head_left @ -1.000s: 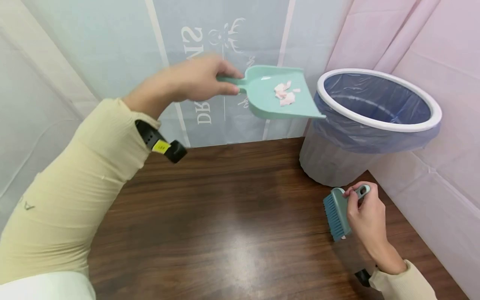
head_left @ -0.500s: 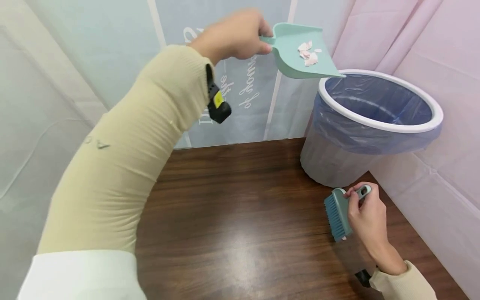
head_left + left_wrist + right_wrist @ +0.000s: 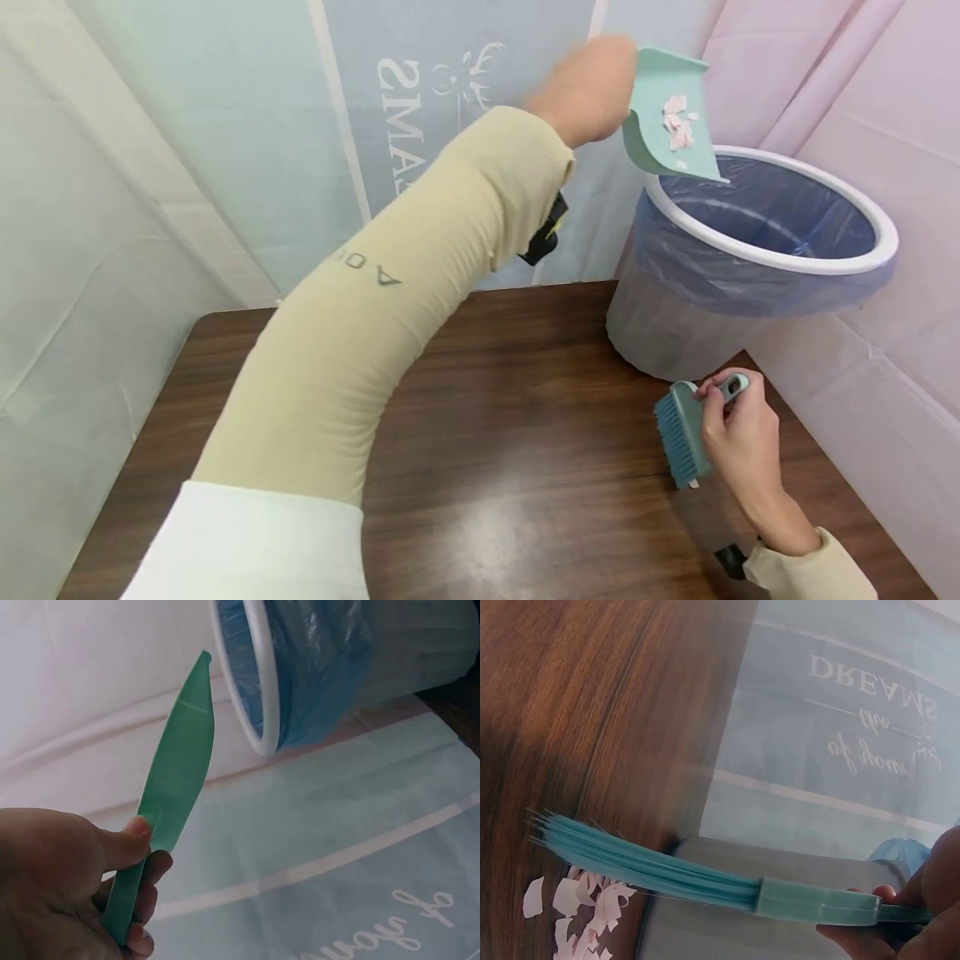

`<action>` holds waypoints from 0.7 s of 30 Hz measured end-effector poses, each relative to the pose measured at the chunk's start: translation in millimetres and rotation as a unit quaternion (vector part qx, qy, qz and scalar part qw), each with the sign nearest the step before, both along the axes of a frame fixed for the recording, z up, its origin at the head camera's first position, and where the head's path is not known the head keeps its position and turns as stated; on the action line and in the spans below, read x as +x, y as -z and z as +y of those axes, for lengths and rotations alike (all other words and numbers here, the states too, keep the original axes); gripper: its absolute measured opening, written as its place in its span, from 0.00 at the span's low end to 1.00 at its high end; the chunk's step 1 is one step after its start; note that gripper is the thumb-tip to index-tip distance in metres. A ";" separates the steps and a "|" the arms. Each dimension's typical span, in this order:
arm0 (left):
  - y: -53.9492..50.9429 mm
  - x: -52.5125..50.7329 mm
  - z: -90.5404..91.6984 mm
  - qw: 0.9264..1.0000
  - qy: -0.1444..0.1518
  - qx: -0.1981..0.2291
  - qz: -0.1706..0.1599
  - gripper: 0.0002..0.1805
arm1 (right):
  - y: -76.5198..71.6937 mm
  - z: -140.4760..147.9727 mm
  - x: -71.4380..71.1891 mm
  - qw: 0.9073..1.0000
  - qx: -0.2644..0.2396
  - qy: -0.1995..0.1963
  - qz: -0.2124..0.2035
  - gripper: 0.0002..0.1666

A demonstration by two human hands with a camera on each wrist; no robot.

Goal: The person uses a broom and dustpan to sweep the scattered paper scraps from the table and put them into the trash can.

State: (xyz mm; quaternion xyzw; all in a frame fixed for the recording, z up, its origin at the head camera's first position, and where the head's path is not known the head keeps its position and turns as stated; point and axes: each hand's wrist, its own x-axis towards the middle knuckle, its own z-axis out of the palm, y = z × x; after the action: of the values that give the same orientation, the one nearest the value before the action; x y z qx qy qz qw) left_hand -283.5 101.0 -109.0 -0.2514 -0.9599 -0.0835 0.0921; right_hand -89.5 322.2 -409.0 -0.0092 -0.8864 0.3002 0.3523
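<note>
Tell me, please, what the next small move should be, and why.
Perhaps ease the pale green plastic dustpan farther over the round, white-rimmed bin: the dustpan carries pale pink scraps, but in the head view only its lower edge overlaps the bin.

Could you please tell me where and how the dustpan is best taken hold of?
I'd probably grip the dustpan by its slim handle, coming from the end away from the bin: its wide open lip points binward, and pale scraps lie on it.

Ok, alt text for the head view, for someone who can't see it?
A person's left hand holds a teal dustpan of pale scraps near the rim of a lined bin. The right hand grips a matching brush lower down, near the bin.
</note>
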 end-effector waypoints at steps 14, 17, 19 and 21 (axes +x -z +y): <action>14.4 9.9 51.1 0.999 -0.010 -0.040 0.013 0.16 | -1.5 3.0 -0.5 1.000 0.011 -0.001 -0.008 0.08; 15.5 9.7 54.4 0.999 -0.012 -0.037 0.011 0.16 | -1.9 3.3 -0.6 1.000 0.013 -0.002 -0.005 0.08; 15.1 9.5 56.6 0.999 -0.013 -0.039 0.015 0.16 | -2.2 3.5 -1.0 1.000 0.014 -0.005 -0.003 0.08; 15.4 9.3 59.1 0.998 -0.010 -0.049 0.034 0.16 | -2.5 3.6 -1.3 1.000 0.015 -0.006 -0.003 0.08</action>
State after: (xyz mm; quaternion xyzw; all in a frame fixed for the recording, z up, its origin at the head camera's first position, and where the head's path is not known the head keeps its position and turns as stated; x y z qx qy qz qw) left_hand -274.3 160.0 -124.4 -0.2486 -0.9616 -0.0264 0.1133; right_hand -90.8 325.7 -406.5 0.0008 -0.8919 0.2890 0.3480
